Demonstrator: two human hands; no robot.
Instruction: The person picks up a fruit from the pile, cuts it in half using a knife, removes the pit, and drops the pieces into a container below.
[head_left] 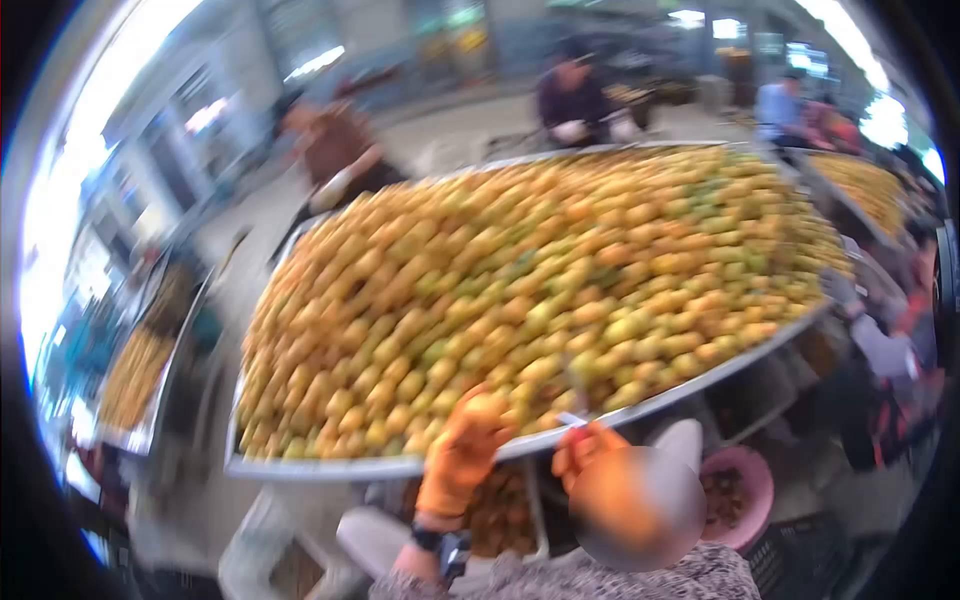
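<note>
Yellow-orange fruits [480, 290], some greenish, are heaped across a large metal-rimmed table [340, 468] in front of me. My left hand [465, 450], in an orange glove, is at the near rim beside the fruits. Its fingers look curled, but blur hides what is in them. To its right, my right hand [590, 450], also orange-gloved, is closed around what looks like a small knife [573, 385]. The thin blade points up toward the fruits, and a bit of white and red shows at the fingers. A blurred patch covers my right wrist.
Below the rim are a container of brownish pieces [505, 510], a pink basin [750, 490] and a white crate [265, 545]. Two people [335, 150] [580, 100] sit across the table. A grey-gloved hand [843, 290] reaches in at right. More fruit tables [155, 400] [860, 190] stand either side.
</note>
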